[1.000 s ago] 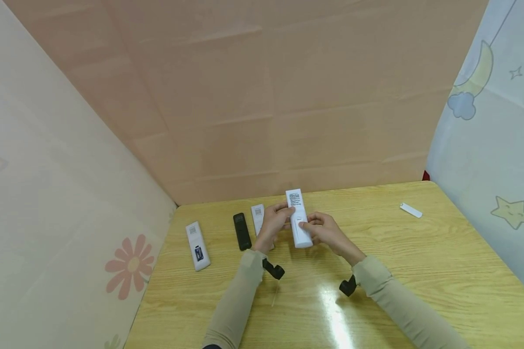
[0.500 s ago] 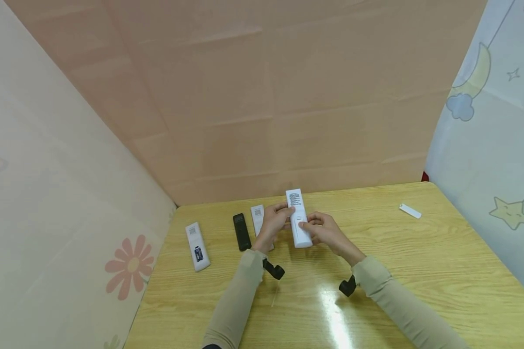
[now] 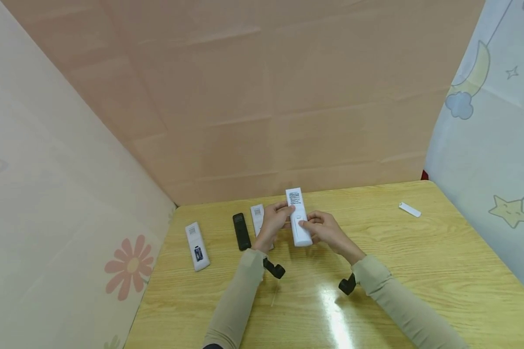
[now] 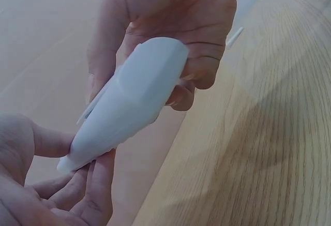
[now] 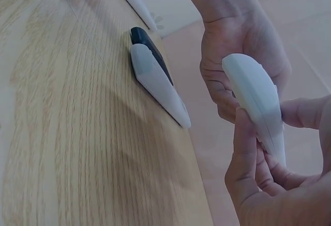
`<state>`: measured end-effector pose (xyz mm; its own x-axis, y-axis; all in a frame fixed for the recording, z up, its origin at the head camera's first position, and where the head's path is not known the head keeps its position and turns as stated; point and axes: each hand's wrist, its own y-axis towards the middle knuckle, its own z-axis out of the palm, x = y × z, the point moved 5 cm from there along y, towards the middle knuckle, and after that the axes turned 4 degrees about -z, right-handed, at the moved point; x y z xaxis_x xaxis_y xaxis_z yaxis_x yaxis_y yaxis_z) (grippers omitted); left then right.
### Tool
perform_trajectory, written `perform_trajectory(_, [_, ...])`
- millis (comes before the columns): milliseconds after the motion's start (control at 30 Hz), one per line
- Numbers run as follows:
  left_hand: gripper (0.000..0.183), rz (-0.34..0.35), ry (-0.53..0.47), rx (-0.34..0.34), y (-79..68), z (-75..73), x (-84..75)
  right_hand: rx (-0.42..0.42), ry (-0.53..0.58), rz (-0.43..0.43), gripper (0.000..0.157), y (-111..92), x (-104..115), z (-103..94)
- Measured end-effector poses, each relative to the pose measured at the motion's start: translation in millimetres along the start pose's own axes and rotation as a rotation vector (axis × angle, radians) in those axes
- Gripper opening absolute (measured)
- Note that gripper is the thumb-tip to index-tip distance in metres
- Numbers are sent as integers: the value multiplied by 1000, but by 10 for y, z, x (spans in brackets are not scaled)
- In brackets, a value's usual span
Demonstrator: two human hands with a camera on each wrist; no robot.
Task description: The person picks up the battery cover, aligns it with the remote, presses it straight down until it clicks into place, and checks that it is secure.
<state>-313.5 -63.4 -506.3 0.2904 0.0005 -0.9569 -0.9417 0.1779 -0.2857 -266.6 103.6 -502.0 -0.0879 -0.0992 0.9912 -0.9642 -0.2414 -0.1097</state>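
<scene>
I have both hands up over the middle of the wooden table (image 3: 419, 261), toward its far edge, and between them a white remote (image 3: 299, 218) held clear of the surface with its printed label end pointing away from me. My left hand (image 3: 274, 224) curls round its far half from the left side, thumb lying over the back. My right hand (image 3: 327, 231) pinches the near half, thumb pressed on the back panel and fingers (image 5: 269, 169) curled underneath.

The table is pale yellow wood with strong grain, and a bright glare streak lies on it near my right sleeve (image 3: 401, 305). Along the far-left part of the table I see three more remotes lying flat: a white remote with its battery bay open (image 3: 197, 245) nearest the left edge, a black remote (image 3: 241, 231) to its right, and another white one (image 3: 257, 218) just beside the black one, partly hidden behind my left hand. In the right wrist view these last two lie side by side and appear to touch. Well apart, by the far-right corner, lies a small white cover piece (image 3: 409, 209).

The table is boxed in: a plain peach sheet (image 3: 262, 97) hangs behind it, a cream cloth with flower prints (image 3: 48, 218) on the left, and a pale blue cloth with moon, cloud and star prints (image 3: 493, 126) on the right.
</scene>
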Motion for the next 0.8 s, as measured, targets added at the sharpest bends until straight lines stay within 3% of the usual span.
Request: perform_trajectory(800, [33, 26, -9, 23, 10, -52, 45, 0, -23, -21, 37, 37, -66, 21])
